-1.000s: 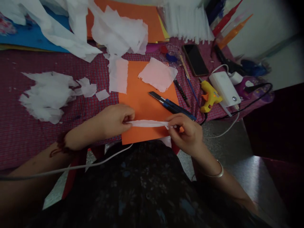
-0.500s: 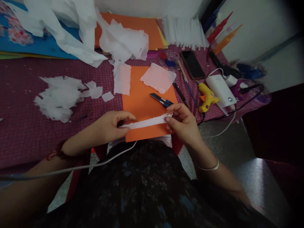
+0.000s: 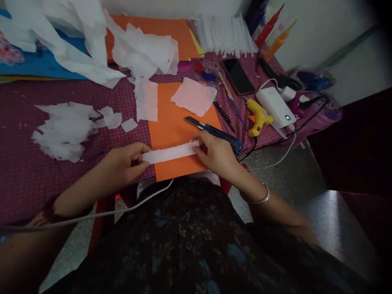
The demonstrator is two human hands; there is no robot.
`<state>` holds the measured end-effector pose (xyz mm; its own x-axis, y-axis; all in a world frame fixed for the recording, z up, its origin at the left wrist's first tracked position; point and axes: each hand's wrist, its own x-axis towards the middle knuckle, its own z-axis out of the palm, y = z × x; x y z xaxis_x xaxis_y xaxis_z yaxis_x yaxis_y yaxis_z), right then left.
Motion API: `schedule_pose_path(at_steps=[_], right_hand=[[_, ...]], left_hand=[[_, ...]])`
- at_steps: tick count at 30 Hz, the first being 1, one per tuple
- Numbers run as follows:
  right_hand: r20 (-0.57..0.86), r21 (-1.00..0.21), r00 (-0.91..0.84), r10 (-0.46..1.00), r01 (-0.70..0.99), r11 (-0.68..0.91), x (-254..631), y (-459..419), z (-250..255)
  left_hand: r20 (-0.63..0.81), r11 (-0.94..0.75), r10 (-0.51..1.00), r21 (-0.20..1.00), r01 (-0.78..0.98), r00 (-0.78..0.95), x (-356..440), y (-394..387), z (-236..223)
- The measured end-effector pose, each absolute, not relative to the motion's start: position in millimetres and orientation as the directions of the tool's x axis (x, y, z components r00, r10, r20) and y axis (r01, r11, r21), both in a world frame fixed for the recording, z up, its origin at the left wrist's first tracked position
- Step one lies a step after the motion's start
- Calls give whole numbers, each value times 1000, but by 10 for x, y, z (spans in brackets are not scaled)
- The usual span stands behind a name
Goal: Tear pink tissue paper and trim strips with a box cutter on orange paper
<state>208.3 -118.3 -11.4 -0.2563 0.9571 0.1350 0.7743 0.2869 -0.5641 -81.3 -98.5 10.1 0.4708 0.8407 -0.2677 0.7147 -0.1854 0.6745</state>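
A narrow white paper strip [image 3: 171, 153] with a ragged upper edge stretches between my two hands, over an orange sheet [image 3: 180, 169]. My left hand [image 3: 130, 162] pinches its left end between thumb and fingers. The right end is pinched by my right hand [image 3: 212, 153]. Just beyond the right hand, a utility knife [image 3: 219, 132] lies across the sheet's right edge, blade end to the left. Two torn pieces rest at the far side of the sheet: a squarish white piece [image 3: 193, 96] and a narrower white piece [image 3: 146, 100].
Torn white paper [image 3: 65, 132] is heaped at left. A yellow glue gun [image 3: 259, 117], a phone [image 3: 237, 76], a white power bank [image 3: 275, 107] and a pen [image 3: 225, 115] lie at right. Tissue [image 3: 147, 51] and a bundle of white sticks [image 3: 226, 34] sit at the back. A cable [image 3: 122, 212] crosses my lap.
The view has shifted, so the table things appear further left. My left hand has drawn toward the strip's left end, showing more of it. My right hand has moved left, uncovering the knife's handle.
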Motion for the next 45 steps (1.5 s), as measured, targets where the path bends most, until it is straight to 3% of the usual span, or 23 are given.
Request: schedule_pose_path(at_steps=[5, 7, 9, 13, 15, 19, 22, 25, 29, 35, 41, 45], right_hand=[[139, -451, -350, 926, 811, 374, 2076, -1127, -194], [130, -443, -360, 924, 813, 379, 2085, -1120, -205], [121, -441, -362, 924, 814, 376, 2088, -1115, -207], [107, -462, -356, 928, 809, 364, 2070, -1105, -192], [110, -485, -367, 924, 792, 372, 2089, -1112, -154], [203, -514, -384, 901, 741, 432, 2304, -1154, 8], [262, -412, -322, 910, 815, 407, 2563, -1166, 88], [208, -317, -312, 927, 875, 365, 2736, -1136, 40], [160, -303, -320, 934, 884, 355, 2793, -1096, -54], [206, -312, -303, 930, 881, 356, 3047, -1227, 128], [252, -183, -332, 909, 906, 382, 3395, -1442, 274], [214, -209, -378, 901, 883, 420, 3436, -1455, 218]], left_hand=[[-205, -362, 854, 427, 829, 478, -811, -1020, 260], [-23, -429, 890, 295, 854, 455, -749, -1026, 419], [161, -576, 817, 257, 776, 553, -618, -989, 524], [56, -876, 403, 312, 368, 913, -232, -798, 404], [-1, -913, 350, 225, 341, 937, -78, -716, 229], [15, -948, 306, 93, 303, 952, -15, -709, -50], [54, -943, 300, 164, 288, 952, -81, -742, -63], [62, -859, 421, 348, 375, 905, -81, -691, 51], [-35, -686, 573, 525, 503, 819, 57, -536, 161], [-103, -686, 556, 505, 524, 825, 187, -439, 54], [26, -721, 570, 495, 485, 821, 152, -456, -50], [126, -782, 557, 412, 468, 821, 167, -479, -76]])
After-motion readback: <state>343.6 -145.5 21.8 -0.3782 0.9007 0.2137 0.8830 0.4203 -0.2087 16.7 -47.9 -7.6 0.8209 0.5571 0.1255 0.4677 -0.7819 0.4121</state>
